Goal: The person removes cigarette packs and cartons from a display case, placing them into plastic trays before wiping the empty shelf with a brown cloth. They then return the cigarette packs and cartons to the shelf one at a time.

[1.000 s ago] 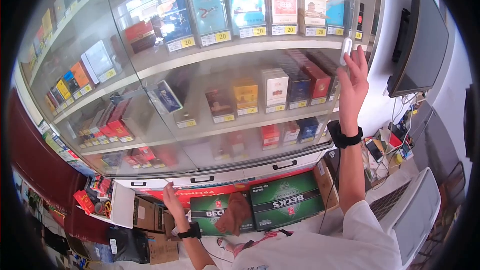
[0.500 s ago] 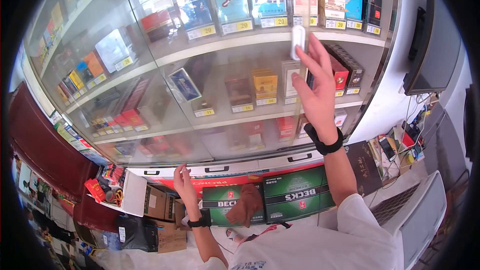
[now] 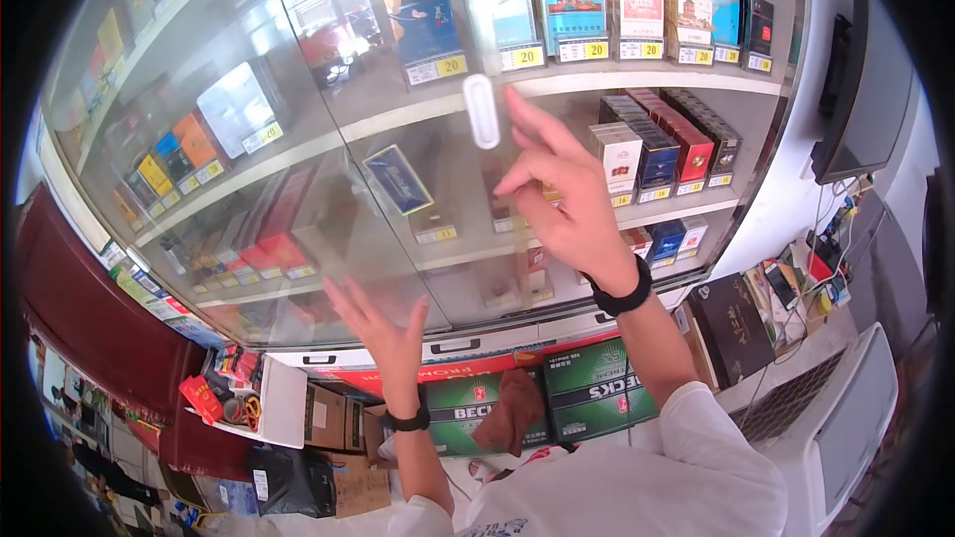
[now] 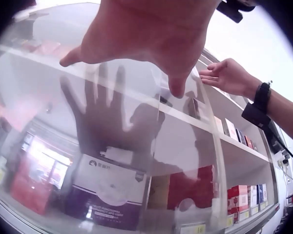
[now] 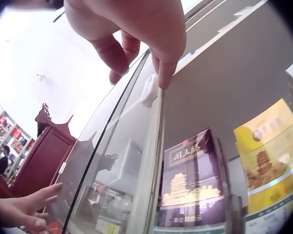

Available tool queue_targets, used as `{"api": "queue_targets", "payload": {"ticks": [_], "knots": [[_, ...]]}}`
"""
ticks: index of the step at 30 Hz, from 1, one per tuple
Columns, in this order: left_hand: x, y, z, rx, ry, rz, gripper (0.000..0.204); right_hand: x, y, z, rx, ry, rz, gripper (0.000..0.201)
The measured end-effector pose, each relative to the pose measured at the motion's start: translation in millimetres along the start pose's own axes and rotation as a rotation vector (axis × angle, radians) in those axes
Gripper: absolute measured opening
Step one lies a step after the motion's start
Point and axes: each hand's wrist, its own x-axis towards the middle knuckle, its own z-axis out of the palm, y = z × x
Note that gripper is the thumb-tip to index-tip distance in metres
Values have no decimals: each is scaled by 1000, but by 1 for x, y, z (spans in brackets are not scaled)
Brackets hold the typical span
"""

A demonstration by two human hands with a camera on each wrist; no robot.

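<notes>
A glass sliding door (image 3: 438,50) of the display cabinet carries a white oval handle (image 3: 481,111) near its right edge. My right hand (image 3: 572,194) is at that edge, index finger extended just beside the handle. In the right wrist view, its fingertips (image 5: 164,80) are right at the door edge by the handle (image 5: 150,91). My left hand (image 3: 388,333) is raised with fingers spread before the lower glass, holding nothing. Its reflection shows in the pane in the left wrist view. Cigarette packs (image 3: 647,154) stand on the shelves behind and beside the door.
Below the cabinet are drawers with dark handles (image 3: 456,346) and green beer boxes (image 3: 594,393), one with a brown cloth (image 3: 512,413) on it. A white box of small items (image 3: 279,403) stands left. A wall screen (image 3: 885,70) and a white chair (image 3: 846,428) are right.
The glass door and its handle have slid left along with my right hand, uncovering packs on the right-hand shelves. My left hand has risen toward the glass and its fingers have spread.
</notes>
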Motion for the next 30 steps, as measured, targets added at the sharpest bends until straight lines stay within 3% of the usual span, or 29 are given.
{"api": "queue_targets", "payload": {"ticks": [3, 6, 12, 18, 24, 27, 30], "knots": [[8, 3, 12, 45, -37, -4, 127, 7, -2, 17, 43, -42, 17, 23], [11, 9, 22, 37, 11, 3, 133, 15, -7, 35, 43, -91, -10, 24], [8, 2, 31, 35, 1, -19, 135, 26, -11, 64, 29, -174, -14, 48], [9, 1, 33, 64, 2, -27, 134, 34, -17, 73, 118, -135, 23, 66], [15, 26, 46, 25, 118, -79, 138, 31, -4, 67, 200, -244, 58, 68], [15, 29, 63, -20, 182, -97, 136, 22, -3, 74, 355, -103, 130, 62], [13, 17, 74, 59, 163, -143, 134, -8, -23, 51, -247, -132, 181, 47]]}}
